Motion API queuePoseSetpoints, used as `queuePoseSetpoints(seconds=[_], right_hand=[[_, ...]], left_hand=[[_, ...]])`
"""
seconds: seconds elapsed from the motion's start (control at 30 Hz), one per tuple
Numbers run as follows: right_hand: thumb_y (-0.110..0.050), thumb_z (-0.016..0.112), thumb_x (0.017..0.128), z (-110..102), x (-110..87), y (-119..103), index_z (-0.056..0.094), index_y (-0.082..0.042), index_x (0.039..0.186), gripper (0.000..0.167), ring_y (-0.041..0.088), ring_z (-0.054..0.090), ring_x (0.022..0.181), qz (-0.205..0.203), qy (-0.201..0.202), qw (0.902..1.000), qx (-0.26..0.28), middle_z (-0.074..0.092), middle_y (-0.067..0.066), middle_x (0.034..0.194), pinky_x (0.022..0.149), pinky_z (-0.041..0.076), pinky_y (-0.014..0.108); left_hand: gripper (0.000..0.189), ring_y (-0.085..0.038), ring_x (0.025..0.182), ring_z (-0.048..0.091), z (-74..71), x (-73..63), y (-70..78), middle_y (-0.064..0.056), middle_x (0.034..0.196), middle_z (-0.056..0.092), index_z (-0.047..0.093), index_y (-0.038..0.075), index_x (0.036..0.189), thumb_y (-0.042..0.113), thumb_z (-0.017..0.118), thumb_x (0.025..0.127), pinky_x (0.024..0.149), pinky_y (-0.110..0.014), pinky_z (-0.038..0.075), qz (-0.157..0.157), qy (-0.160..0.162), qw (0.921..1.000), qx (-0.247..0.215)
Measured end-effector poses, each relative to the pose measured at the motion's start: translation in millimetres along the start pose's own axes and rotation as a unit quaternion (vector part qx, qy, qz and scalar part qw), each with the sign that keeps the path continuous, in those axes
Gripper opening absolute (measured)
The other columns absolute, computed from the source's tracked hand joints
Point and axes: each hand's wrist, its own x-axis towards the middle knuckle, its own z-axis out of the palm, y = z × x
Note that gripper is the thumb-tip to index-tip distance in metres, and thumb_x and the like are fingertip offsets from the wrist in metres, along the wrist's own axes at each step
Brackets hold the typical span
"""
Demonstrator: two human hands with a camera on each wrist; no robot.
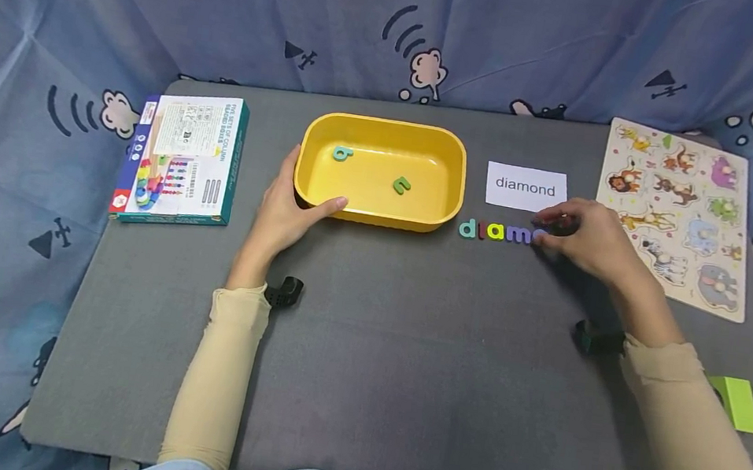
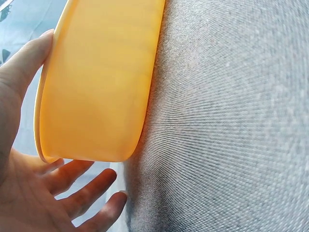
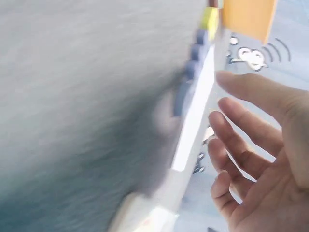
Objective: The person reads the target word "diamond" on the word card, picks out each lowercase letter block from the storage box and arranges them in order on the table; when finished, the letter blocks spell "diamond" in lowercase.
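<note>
Reaching from the near side with the left arm, inclining the forearm slightly right toward the far side. Gripping the near-left corner of the yellow basin (image 1: 379, 215) with the left hand (image 1: 280, 210): laying the thumb (image 1: 332, 206) rightward along the near rim, placing the index finger at the left end, and spreading the remaining fingers apart below the rim.

Reaching from the near right with the right arm, slanting the forearm toward the far left. Holding the right hand (image 1: 587, 235) palm down over the right end of a letter row, pointing the fingers left. Separating thumb and fingers by a visible gap in the right wrist view, pinching nothing. Setting the thumb tip just beside the purple o (image 1: 539, 233); leaving contact impossible to tell.

Showing, from left to right on the table (image 1: 374, 362) right of the basin, a teal d (image 1: 467, 229), dark red i (image 1: 482, 230), yellow a (image 1: 495, 232), purple m (image 1: 518, 234) and the partly covered o. Containing a teal letter (image 1: 342, 153) at left and a green n (image 1: 401, 185) right of centre inside the basin. Displaying "diamond" on a white card (image 1: 525, 188) beyond the row. Overlapping an animal board (image 1: 691, 257) at far right with the right wrist in the head view.
</note>
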Motion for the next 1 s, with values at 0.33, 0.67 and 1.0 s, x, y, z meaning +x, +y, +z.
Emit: queuePoseSetpoints(seconds=[0.33, 0.67, 1.0], right_hand=[[-0.017, 0.08, 0.096, 8.0, 28.5, -57.5, 0.074, -0.001, 0.125, 0.034, 0.037, 0.058, 0.111, -0.071, 0.063, 0.9931, 0.069, 0.07, 0.023, 0.118, 0.092, 0.041, 0.047], [-0.009, 0.086, 0.09, 35.4, 58.6, -110.5, 0.074, 0.0, 0.123, 0.036, 0.034, 0.055, 0.106, -0.132, 0.037, 0.9871, 0.083, 0.072, 0.019, 0.119, 0.092, 0.041, 0.045], [-0.013, 0.089, 0.087, 59.0, 82.9, -134.7, 0.076, -0.005, 0.125, 0.041, 0.035, 0.052, 0.118, -0.141, -0.007, 0.989, 0.042, 0.075, 0.014, 0.124, 0.1, 0.025, 0.054]], left_hand=[[0.117, -0.03, 0.16, 0.032, -0.2, 0.3, -0.6, -0.006, 0.176, 0.027, 0.013, 0.018, 0.172, 0.055, 0.083, 0.086, 0.128, -0.054, 0.029, 0.0, 0.003, 1.0, 0.002], [0.118, -0.03, 0.16, 0.031, -0.3, 1.4, -2.0, -0.005, 0.177, 0.025, 0.012, 0.019, 0.172, 0.055, 0.083, 0.086, 0.129, -0.055, 0.027, 0.003, -0.001, 1.0, 0.002], [0.116, -0.03, 0.159, 0.034, -0.3, 1.4, 0.1, -0.006, 0.176, 0.028, 0.013, 0.018, 0.172, 0.055, 0.083, 0.086, 0.128, -0.054, 0.03, 0.002, 0.001, 1.0, 0.001]])
